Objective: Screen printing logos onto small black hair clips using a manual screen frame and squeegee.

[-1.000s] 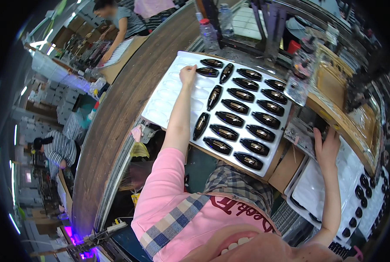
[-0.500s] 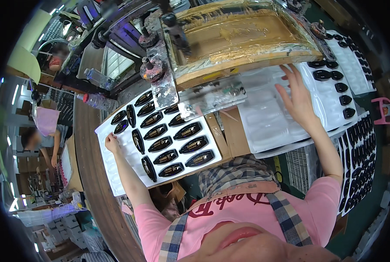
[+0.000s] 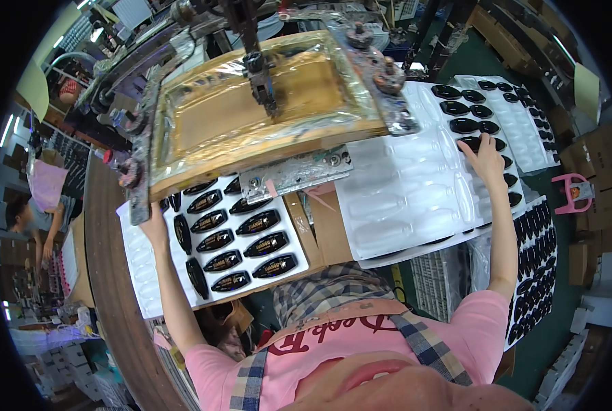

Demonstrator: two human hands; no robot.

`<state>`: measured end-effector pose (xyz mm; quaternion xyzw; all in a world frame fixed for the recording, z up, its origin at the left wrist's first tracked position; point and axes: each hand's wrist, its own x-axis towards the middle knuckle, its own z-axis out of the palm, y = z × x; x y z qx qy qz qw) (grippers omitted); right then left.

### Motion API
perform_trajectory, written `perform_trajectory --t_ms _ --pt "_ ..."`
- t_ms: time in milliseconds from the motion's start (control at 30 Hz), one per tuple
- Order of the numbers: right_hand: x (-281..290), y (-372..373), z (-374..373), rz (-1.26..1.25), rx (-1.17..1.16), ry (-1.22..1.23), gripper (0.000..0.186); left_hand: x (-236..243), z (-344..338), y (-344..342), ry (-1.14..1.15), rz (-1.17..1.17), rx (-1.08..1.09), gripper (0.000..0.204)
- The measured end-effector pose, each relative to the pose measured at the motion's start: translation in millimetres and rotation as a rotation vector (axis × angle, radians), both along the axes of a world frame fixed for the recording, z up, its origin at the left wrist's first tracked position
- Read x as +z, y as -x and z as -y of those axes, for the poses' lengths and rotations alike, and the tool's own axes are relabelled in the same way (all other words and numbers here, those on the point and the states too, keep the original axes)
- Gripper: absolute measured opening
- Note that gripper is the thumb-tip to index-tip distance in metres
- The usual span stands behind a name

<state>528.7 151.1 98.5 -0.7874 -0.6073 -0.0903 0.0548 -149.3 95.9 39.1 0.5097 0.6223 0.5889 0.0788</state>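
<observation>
Right hand (image 3: 488,164) at black piece (image 3: 471,144) in right white tray (image 3: 402,188), thumb and fingers apart; can't tell if gripped. Left hand (image 3: 155,228) over left white tray (image 3: 142,281); fingertips behind metal bar (image 3: 140,186), state unclear.

The wooden-framed screen (image 3: 203,116) is spanning the far middle, the metal plate (image 3: 296,176) jutting nearer — both blocking the way from the left tray (image 3: 138,253). Room is lying open over the near cardboard (image 3: 330,236) and the bare cells of the right tray (image 3: 415,178) — black pieces (image 3: 465,125) are crowding its right side.
</observation>
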Motion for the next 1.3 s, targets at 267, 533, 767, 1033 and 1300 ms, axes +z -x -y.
perform_trajectory --t_ms 267,533,767,1033,1300 --pt "-28.3 -44.1 -8.3 -0.396 0.274 -0.218 0.038 66.8 -20.2 -136.2 0.203 -0.161 -0.220 0.024" --pt "29.6 72.3 29.7 -0.798 0.494 -0.160 0.036 32.6 -91.0 -171.9 -0.024 -0.682 -0.367 0.026" --pt "37.4 149.9 13.6 -0.806 0.783 -0.102 0.036 32.9 -132.5 -163.5 0.064 -0.512 -0.423 0.026" --pt "55.0 250.3 -3.5 -0.726 0.957 0.002 0.040 59.1 -107.5 -134.4 -0.031 0.302 -0.521 0.026" --pt "22.5 290.8 -12.2 -0.677 1.119 0.026 0.046 49.2 -2.5 6.4 -0.102 0.606 -0.350 0.026"
